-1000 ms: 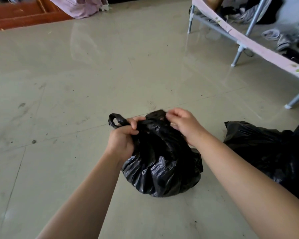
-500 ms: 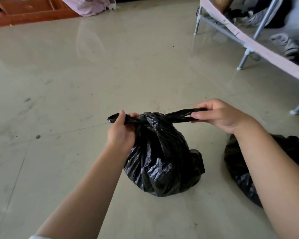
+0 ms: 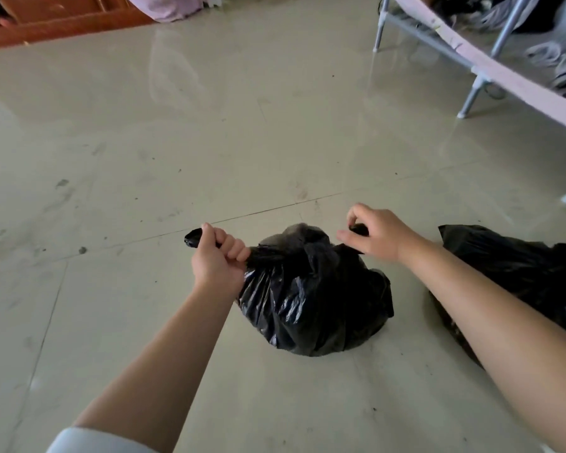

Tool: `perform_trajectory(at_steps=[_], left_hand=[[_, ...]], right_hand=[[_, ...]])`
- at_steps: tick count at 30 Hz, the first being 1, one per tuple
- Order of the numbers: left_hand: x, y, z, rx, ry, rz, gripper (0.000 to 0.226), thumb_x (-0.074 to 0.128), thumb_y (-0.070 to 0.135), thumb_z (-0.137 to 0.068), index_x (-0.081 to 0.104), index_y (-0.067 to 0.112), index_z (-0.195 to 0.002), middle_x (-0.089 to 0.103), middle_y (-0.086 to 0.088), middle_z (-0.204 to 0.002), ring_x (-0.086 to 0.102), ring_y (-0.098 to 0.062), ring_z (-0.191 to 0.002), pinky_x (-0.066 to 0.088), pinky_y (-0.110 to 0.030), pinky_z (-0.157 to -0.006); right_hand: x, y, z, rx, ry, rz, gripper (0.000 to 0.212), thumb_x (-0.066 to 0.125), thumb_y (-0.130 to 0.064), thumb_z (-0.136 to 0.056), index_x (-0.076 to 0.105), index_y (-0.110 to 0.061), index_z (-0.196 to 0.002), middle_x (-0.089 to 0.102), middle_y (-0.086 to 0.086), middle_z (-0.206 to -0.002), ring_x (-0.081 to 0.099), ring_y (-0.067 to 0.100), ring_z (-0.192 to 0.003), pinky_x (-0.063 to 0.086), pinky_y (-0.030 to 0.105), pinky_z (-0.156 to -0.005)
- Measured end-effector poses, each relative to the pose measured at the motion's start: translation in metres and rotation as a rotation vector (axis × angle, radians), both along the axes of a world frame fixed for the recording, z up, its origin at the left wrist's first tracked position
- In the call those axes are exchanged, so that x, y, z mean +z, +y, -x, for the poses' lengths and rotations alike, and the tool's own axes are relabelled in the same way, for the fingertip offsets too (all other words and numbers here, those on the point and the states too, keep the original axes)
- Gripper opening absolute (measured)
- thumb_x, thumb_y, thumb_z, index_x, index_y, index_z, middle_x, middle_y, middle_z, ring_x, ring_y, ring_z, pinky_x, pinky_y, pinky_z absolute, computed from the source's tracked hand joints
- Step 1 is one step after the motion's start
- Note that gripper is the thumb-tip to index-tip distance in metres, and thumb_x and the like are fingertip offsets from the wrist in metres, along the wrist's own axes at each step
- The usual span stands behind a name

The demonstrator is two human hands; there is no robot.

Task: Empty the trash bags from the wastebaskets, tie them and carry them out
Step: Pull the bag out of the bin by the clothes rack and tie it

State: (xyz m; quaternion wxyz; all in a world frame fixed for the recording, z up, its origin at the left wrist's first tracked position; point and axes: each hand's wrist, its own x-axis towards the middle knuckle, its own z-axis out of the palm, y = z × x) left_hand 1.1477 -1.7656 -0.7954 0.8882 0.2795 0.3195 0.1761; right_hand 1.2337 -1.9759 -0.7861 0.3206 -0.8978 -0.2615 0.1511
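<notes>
A full black trash bag (image 3: 311,302) sits on the tiled floor in front of me. My left hand (image 3: 218,261) is fisted around the bag's left handle, whose tip sticks out past my thumb. My right hand (image 3: 374,232) pinches the right handle between thumb and fingers, close to the bag's gathered top. A crossed twist of plastic shows between the two hands. A second black trash bag (image 3: 517,276) lies on the floor to the right, partly hidden behind my right forearm.
A metal-legged bed frame (image 3: 471,99) with a pink edge stands at the upper right, with shoes and clothes under it. Wooden furniture (image 3: 53,24) and pink cloth (image 3: 174,8) line the far left. Glossy floor tiles (image 3: 209,142) stretch between.
My right hand moved in from its wide pull and now holds the right handle near the bag's top. The left hand stays gripped on the left handle. The camera view shifted slightly.
</notes>
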Motion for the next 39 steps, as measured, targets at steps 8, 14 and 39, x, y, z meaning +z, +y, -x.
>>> perform_trajectory(at_steps=[8,14,39], left_hand=[[-0.020,0.003,0.030,-0.486,0.468,-1.515,0.052,0.041,0.020,-0.098,0.023,0.015,-0.049,0.025,-0.001,-0.047,0.023,-0.015,-0.044,0.023,-0.021,-0.041],[-0.029,0.008,0.030,-0.599,0.565,-1.618,0.051,0.037,0.023,-0.099,0.023,0.014,-0.051,0.028,-0.002,-0.049,0.034,-0.026,-0.054,0.020,-0.034,-0.049],[0.009,-0.050,-0.001,-0.292,0.111,-0.937,0.040,0.036,0.017,-0.099,0.052,0.022,-0.064,0.059,0.007,-0.059,0.054,-0.010,-0.059,0.046,-0.024,-0.065]], right_hand=[[-0.055,-0.049,0.014,0.117,-0.524,0.457,0.068,0.026,-0.051,-0.079,0.059,-0.004,-0.045,0.061,0.017,-0.044,0.061,0.030,-0.041,0.041,0.028,-0.039],[-0.059,-0.048,0.023,0.073,-0.447,0.506,0.063,0.029,-0.063,-0.077,0.062,-0.012,-0.061,0.071,0.013,-0.070,0.068,0.029,-0.071,0.039,0.027,-0.056],[-0.005,-0.023,0.011,0.054,-0.006,0.551,0.038,0.046,-0.010,-0.086,0.059,-0.026,-0.118,0.065,0.000,-0.116,0.054,0.021,-0.115,0.033,0.029,-0.088]])
